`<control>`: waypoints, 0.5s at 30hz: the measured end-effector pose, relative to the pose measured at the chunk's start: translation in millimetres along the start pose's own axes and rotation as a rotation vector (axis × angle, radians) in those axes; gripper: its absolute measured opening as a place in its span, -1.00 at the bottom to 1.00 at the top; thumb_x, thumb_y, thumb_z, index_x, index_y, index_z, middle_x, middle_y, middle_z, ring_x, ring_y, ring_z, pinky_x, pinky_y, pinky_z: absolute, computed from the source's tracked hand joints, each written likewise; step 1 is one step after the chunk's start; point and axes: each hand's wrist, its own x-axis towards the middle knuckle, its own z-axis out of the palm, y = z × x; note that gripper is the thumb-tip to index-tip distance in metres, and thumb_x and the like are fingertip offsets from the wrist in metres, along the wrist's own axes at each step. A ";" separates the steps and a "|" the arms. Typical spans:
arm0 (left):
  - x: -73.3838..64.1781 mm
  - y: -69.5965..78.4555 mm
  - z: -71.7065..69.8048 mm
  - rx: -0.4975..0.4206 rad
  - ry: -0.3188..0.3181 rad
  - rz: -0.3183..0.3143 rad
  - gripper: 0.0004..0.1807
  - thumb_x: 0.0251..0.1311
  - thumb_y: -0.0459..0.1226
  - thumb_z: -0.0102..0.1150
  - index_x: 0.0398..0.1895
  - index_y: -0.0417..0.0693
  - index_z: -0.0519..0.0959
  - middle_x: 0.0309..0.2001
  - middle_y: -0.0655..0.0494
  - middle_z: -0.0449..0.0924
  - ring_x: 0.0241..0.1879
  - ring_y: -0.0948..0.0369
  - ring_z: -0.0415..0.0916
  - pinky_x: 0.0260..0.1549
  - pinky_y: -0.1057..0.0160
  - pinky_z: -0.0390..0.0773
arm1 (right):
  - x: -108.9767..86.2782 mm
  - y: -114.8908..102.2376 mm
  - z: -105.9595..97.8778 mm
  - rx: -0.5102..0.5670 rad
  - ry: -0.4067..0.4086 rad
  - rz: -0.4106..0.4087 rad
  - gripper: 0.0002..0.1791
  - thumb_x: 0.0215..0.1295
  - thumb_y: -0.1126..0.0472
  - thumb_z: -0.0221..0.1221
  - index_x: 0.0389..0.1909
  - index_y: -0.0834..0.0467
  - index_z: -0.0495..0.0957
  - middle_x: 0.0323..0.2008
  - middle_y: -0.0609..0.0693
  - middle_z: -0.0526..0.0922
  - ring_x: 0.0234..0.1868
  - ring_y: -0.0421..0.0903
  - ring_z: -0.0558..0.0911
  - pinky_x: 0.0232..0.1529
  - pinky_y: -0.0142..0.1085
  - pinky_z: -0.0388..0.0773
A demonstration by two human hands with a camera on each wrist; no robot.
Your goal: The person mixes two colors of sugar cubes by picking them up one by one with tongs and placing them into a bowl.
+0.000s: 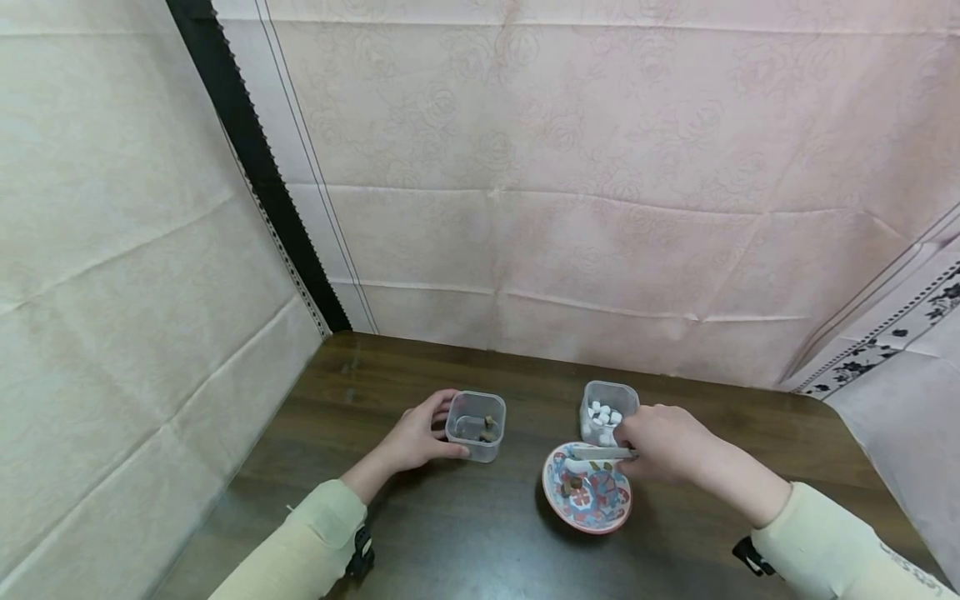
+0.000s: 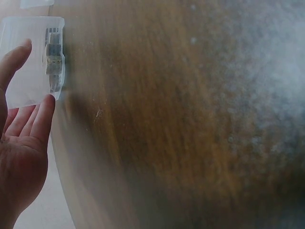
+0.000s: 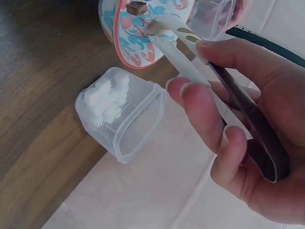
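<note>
My left hand (image 1: 422, 433) holds a clear plastic box (image 1: 476, 417) by its left side, thumb at the front and fingers behind. A few small brown cubes (image 2: 54, 57) lie at the bottom of that box. My right hand (image 3: 257, 100) grips a pair of tongs (image 3: 248, 112) with pale tips. These tips are over a colourful patterned bowl (image 1: 590, 515), right at a small brownish piece (image 3: 155, 28). Another brown cube (image 3: 137, 7) sits in the bowl. Just behind the bowl stands a second clear box (image 1: 609, 393) with several white cubes (image 3: 106, 99).
All of this is on a dark brown wooden table (image 1: 450, 533). A pale patterned cloth (image 1: 562, 208) hangs behind the table's far edge, and another cloth (image 1: 112, 292) hangs along the left side.
</note>
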 end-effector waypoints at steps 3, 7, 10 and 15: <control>0.1 -0.1 0.3 -0.001 -0.001 -0.006 -0.02 0.11 -0.33 0.66 0.56 -0.17 0.29 0.45 -0.19 0.44 0.46 -0.16 0.43 0.25 -0.01 0.65 | -0.4 -0.6 -1.0 0.001 -0.003 0.007 -0.54 0.10 0.07 0.53 -0.68 -0.13 0.38 -0.67 -0.30 0.21 -0.59 -0.29 0.17 -0.57 -0.36 0.04; 0.7 -0.8 0.7 -0.001 -0.002 -0.007 -0.02 0.11 -0.33 0.66 0.57 -0.16 0.29 0.45 -0.17 0.44 0.45 -0.15 0.44 0.24 0.00 0.65 | -1.3 -1.3 -6.0 0.029 -0.013 0.018 -0.61 0.11 0.06 0.53 -0.64 -0.13 0.46 -0.68 -0.29 0.28 -0.60 -0.30 0.20 -0.59 -0.37 0.06; 1.1 -1.7 0.6 -0.003 -0.004 -0.005 -0.02 0.11 -0.33 0.66 0.57 -0.16 0.29 0.45 -0.17 0.44 0.45 -0.15 0.43 0.24 0.00 0.66 | -1.6 -0.2 -11.3 0.038 -0.005 0.016 -0.65 0.13 0.06 0.49 -0.63 -0.14 0.48 -0.69 -0.29 0.29 -0.61 -0.30 0.20 -0.61 -0.37 0.06; 1.5 -2.2 0.4 -0.004 -0.005 -0.006 -0.02 0.11 -0.33 0.65 0.57 -0.16 0.29 0.46 -0.17 0.44 0.46 -0.15 0.43 0.24 0.01 0.66 | 1.4 2.1 -21.5 0.034 0.026 0.001 -0.57 0.15 0.00 0.49 -0.67 -0.16 0.40 -0.70 -0.31 0.19 -0.61 -0.32 0.15 -0.61 -0.37 0.01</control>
